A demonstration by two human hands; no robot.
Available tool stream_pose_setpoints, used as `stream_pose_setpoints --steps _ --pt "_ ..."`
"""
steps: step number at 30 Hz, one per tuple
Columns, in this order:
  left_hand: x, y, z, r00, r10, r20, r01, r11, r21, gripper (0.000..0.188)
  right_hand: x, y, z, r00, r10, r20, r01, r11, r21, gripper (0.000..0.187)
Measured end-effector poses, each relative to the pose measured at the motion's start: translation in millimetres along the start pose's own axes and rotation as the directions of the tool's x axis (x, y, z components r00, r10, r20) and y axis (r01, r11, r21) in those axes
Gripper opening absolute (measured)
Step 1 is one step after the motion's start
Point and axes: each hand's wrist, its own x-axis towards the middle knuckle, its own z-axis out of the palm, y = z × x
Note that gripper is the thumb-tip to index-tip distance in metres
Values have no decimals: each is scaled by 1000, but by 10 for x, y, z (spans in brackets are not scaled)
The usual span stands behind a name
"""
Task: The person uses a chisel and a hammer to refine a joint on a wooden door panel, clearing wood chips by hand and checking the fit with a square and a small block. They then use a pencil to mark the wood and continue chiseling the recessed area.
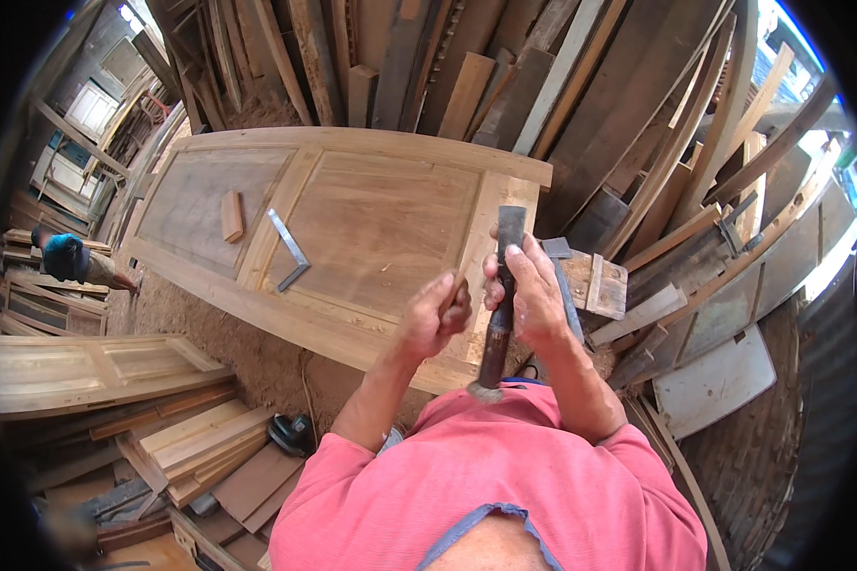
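Observation:
A wide chisel [496, 344] is upright in my right hand [533, 293], its flat grey blade pointing away and its worn, frayed handle end toward my shirt. Close by on the left, my left hand [435, 314] is closed, with the fingers curled in. What it holds, if anything, I cannot make out. Both hands are above the near right end of a panelled wooden door [386, 228] lying flat. On the door rest a metal try square [288, 250] and a small wood block [231, 216].
Boards [390, 76] lean densely along the back and right. Beside the door's right end is a rough wooden stand [605, 285]. Stacked planks [205, 443], a dark power tool [291, 434] and another door [95, 371] occupy the lower left. A person [67, 259] bends at far left.

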Motion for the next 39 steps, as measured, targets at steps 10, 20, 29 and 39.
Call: stream_pose_setpoints --steps 10,20,29,39 --pt "199 320 -18 948 284 -142 -199 880 432 35 -307 243 400 860 419 290 -483 852 203 18" --pt "-5 325 209 889 455 -50 -351 748 563 34 -442 73 409 895 339 289 -364 931 37 22" --pt "-31 265 268 911 413 -16 -368 827 426 30 -533 -12 422 919 304 251 -313 950 -5 23" --pt "-65 298 454 892 441 98 -384 625 680 35 -586 -106 355 964 217 155 -207 975 -79 23"
